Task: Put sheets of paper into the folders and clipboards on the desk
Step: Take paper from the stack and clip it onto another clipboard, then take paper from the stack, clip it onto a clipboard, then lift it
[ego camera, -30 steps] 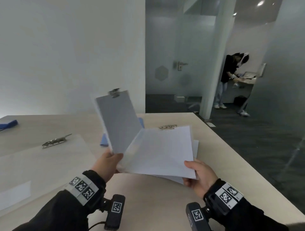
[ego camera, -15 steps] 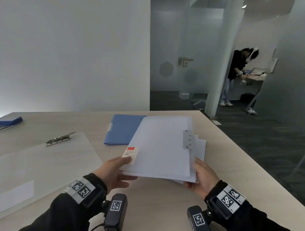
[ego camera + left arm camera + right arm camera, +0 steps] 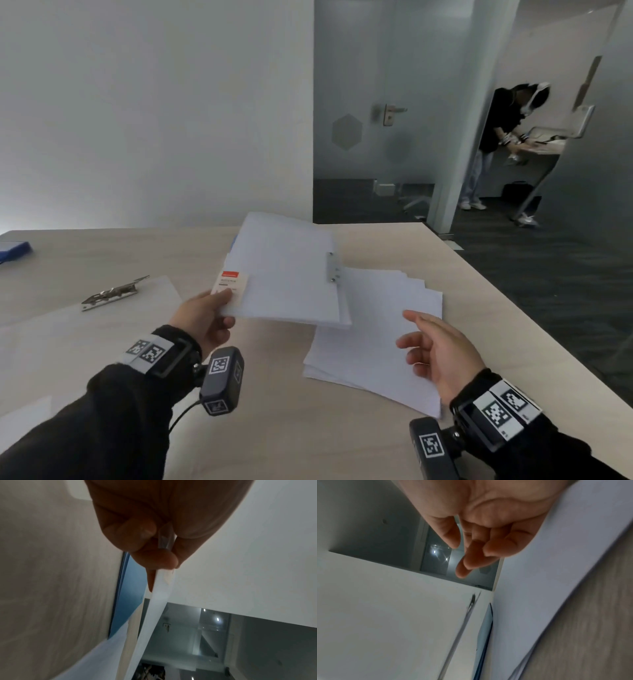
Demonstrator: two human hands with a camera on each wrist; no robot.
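Note:
My left hand (image 3: 224, 308) pinches the near left corner of a shut translucent white folder (image 3: 284, 274) and holds it just above the desk. The folder bears a red-and-white label (image 3: 230, 284) and a metal fastener strip (image 3: 332, 267). The left wrist view shows thumb and fingers (image 3: 164, 559) nipping the folder's edge (image 3: 154, 608). My right hand (image 3: 416, 334) hovers with relaxed fingers over a fanned stack of loose white sheets (image 3: 373, 329) and holds nothing. In the right wrist view its fingers (image 3: 469, 561) hang free beside the sheets (image 3: 539, 588).
A clear clipboard (image 3: 51, 342) with a metal clip (image 3: 114, 293) lies at the left. A blue folder (image 3: 126, 595) lies under the held one, and another blue item (image 3: 13, 248) sits at the far left. The desk's right edge (image 3: 513, 308) is close. A person (image 3: 493, 144) stands beyond the glass.
The folder was swung shut, then my right hand let go of it. My left hand has carried it leftward, uncovering the stack of sheets.

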